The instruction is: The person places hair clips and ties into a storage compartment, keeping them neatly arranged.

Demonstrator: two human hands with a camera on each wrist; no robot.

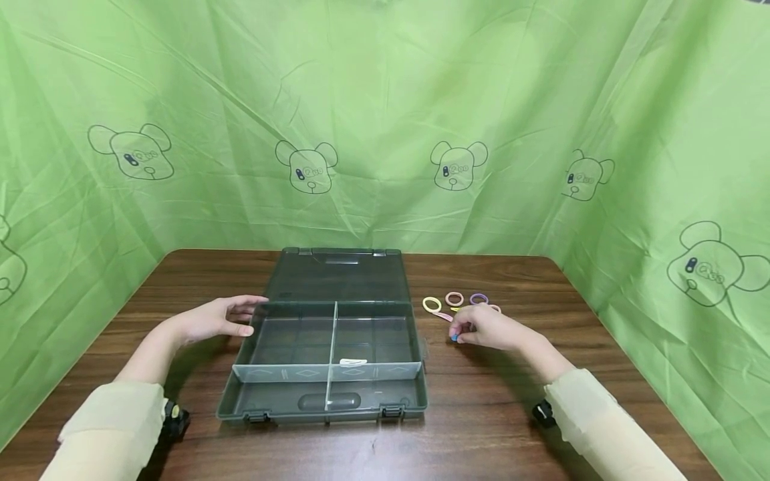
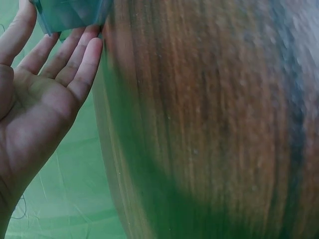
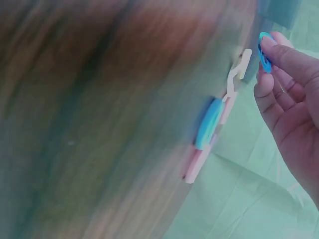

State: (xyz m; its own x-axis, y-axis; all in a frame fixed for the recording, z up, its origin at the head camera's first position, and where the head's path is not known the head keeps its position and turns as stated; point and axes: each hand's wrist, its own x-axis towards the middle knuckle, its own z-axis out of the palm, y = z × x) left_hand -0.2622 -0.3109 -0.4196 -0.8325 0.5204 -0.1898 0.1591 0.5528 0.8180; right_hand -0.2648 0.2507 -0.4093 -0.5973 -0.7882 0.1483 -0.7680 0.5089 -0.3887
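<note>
A dark translucent compartment box (image 1: 291, 337) lies open on the table, with a white hair clip (image 1: 353, 363) by the divider in its right rear compartment. My left hand (image 1: 207, 319) is at the box's left side, thumb extended; in the left wrist view its straight fingers reach the box wall. To the right of the box, my right hand (image 1: 490, 326) pinches a small blue hair clip (image 3: 267, 63) between thumb and fingertips. Just beyond that hand are a yellow ring-shaped hair tie (image 1: 432, 298), a pink clip (image 1: 444, 316) and a bit of yellow (image 1: 455, 309), partly covered by the hand.
A pink hair tie (image 1: 454, 305) and a purple hair tie (image 1: 479, 294) lie farther back, and a peach one (image 1: 496, 308) shows behind the right hand. The box's lid (image 1: 339, 280) is folded back flat. Green cloth (image 1: 385, 214) walls in the wooden table (image 1: 481, 427).
</note>
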